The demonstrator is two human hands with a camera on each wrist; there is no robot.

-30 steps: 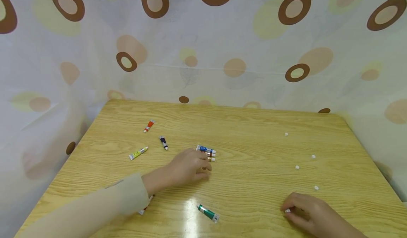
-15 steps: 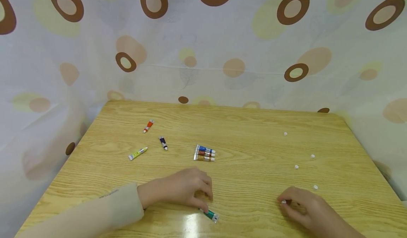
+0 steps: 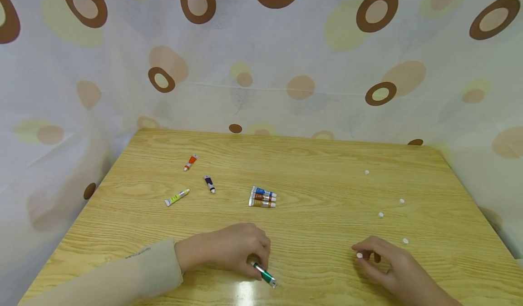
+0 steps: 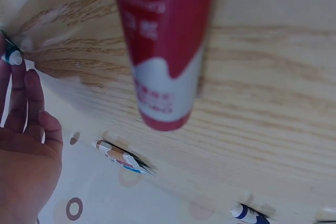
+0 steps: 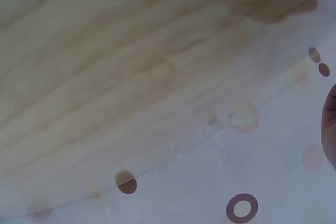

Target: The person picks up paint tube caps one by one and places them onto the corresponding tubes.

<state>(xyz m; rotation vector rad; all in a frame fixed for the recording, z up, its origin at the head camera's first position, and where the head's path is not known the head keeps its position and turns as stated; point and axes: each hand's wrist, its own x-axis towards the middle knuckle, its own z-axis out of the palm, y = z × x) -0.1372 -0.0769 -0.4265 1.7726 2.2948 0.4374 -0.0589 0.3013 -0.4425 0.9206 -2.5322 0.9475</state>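
My left hand (image 3: 241,249) pinches a small green paint tube (image 3: 264,274) between thumb and fingers near the table's front. The tube's narrow end points back toward the palm, its flat crimped end to the front right. In the left wrist view the tube's white nozzle (image 4: 16,57) shows beside the fingers. Front right, my right hand (image 3: 388,263) pinches a small white cap (image 3: 359,255) between thumb and index finger. A crimson paint tube (image 4: 165,40) looms large in the left wrist view; the left forearm hides it in the head view.
Blue (image 3: 265,191), brown (image 3: 261,197) and ochre (image 3: 261,203) paint tubes lie side by side mid-table. Left of them are red (image 3: 191,161), dark blue (image 3: 209,184) and yellow (image 3: 177,197) tubes. Several white caps (image 3: 381,214) are scattered right. Patterned cloth (image 3: 302,61) stands behind the table.
My left hand has come from beside the row of three tubes toward the front and taken hold of the green tube. The right hand has shifted slightly left with the cap.
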